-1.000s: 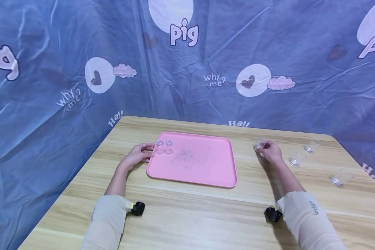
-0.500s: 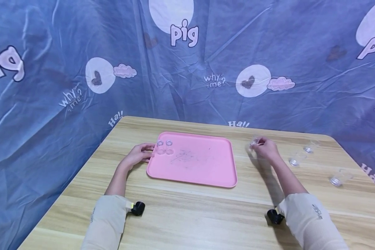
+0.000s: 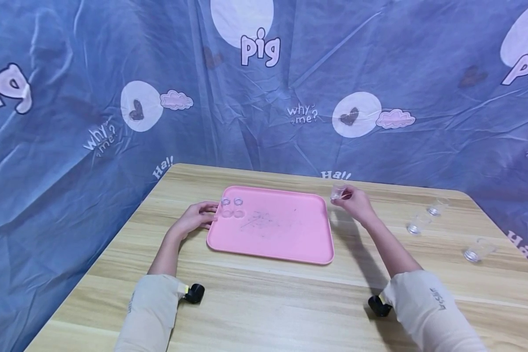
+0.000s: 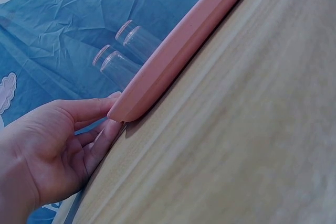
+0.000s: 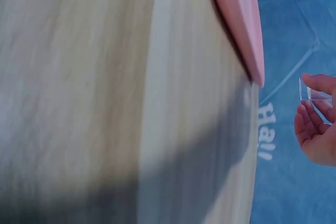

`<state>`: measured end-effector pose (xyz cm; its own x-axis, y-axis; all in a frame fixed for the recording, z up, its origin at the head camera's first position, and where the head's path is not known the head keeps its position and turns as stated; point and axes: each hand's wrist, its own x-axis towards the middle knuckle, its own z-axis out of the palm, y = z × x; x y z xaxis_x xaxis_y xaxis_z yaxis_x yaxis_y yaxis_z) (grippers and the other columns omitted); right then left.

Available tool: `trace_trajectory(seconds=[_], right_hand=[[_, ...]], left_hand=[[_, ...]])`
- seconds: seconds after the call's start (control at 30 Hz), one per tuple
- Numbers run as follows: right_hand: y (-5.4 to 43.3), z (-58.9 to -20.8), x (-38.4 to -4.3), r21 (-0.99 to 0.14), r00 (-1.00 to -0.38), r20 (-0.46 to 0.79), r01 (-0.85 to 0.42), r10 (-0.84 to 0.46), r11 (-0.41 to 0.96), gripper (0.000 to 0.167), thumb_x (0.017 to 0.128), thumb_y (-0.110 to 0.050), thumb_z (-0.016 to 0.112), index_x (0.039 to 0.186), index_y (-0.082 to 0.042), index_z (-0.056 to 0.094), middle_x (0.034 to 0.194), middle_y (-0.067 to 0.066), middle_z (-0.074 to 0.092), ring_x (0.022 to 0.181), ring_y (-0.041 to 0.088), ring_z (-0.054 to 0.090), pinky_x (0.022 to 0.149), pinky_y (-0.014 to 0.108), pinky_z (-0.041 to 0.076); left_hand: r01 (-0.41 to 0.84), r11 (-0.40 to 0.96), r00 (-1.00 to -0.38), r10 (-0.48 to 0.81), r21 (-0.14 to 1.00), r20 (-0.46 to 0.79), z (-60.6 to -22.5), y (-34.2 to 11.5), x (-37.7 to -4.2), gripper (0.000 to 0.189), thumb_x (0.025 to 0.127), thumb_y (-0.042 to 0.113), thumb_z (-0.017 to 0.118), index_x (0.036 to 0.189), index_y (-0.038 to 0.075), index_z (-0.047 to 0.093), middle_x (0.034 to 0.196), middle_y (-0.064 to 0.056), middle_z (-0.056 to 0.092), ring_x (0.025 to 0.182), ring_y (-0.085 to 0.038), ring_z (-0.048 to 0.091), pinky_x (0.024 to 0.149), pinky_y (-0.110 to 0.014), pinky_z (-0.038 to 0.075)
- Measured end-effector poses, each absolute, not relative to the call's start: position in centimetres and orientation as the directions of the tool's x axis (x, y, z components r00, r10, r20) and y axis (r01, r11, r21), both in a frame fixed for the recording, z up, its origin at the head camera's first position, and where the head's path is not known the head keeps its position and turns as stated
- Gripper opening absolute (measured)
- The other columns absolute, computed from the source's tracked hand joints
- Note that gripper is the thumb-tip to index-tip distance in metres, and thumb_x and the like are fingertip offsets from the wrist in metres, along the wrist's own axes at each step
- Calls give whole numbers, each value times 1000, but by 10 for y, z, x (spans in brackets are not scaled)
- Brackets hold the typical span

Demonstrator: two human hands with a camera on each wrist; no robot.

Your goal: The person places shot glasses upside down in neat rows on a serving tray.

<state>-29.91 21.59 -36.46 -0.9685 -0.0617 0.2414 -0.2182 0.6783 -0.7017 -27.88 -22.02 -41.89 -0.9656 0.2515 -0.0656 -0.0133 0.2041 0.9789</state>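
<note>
A pink tray [image 3: 281,234] lies on the table. My left hand [image 3: 194,218] pinches its left rim, fingers and thumb on the edge, as the left wrist view also shows. Just inside that rim stand two clear small glasses [image 3: 226,202], side by side, looking bottom-up. My right hand [image 3: 357,205] holds another clear small glass [image 3: 336,192] between thumb and fingers, raised above the table just off the tray's far right corner. In the right wrist view the glass [image 5: 305,90] shows only partly at the frame's edge.
On the right of the wooden table [image 3: 264,303] stand three more clear glasses: one at the back [image 3: 435,209], a middle glass [image 3: 415,227] and a nearer glass [image 3: 474,253]. A blue printed cloth [image 3: 264,112] hangs behind the table.
My right hand has carried its glass leftward and up, from the table right of the tray to near the tray's far right corner. The left hand and tray have stayed put.
</note>
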Motion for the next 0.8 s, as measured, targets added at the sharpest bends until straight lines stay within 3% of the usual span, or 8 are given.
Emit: trace_trajectory(seconds=[0.8], right_hand=[[136,-361,-299,-742,-957,230,-290,-177,604,32,75,-2,72,102,9,58,80,15,61,77,27,57,63,27,49]], left_hand=[[-23,204,-967,246,979,-74,-420,-221,-280,49,87,-4,55,132,-11,38,121,-29,46,80,-13,59,69,-29,55]])
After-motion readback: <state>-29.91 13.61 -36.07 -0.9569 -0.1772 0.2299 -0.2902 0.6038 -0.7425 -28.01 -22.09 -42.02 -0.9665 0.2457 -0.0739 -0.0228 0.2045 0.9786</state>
